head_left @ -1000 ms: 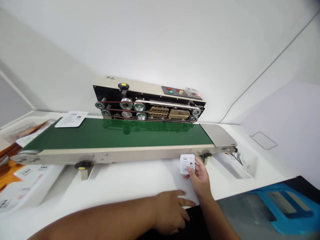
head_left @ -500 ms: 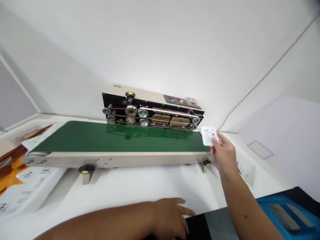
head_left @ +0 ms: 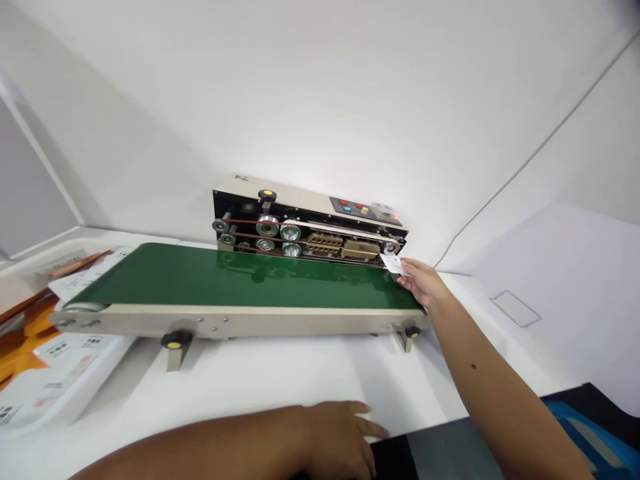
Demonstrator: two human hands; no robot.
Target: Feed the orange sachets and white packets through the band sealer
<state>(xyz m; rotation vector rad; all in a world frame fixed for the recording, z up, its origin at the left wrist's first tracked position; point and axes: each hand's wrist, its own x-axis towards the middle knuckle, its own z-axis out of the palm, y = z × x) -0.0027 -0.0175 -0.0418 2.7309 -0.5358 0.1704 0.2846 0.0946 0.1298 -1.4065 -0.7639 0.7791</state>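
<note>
Pinched in my right hand (head_left: 423, 281) is a small white printed packet (head_left: 392, 263), tilted, its far edge at the right end of a band sealing machine (head_left: 310, 227). Below the machine's rollers and brass blocks runs a green conveyor belt (head_left: 240, 283), and my right hand is over its right end. My left hand (head_left: 340, 437) rests at the front edge of the white table (head_left: 280, 373), fingers apart, with nothing in it.
At the left a white bin (head_left: 95, 387) holds white printed packets and orange ones. Black-and-yellow knobs (head_left: 175, 339) stick out along the conveyor's front. A blue container (head_left: 585, 433) stands low at the right. A cable (head_left: 500, 173) runs down the wall.
My right hand has moved left and forward, bringing the packet from beside the conveyor's end to the machine's right end. The packet has tilted flatter. My left hand has stayed put.
</note>
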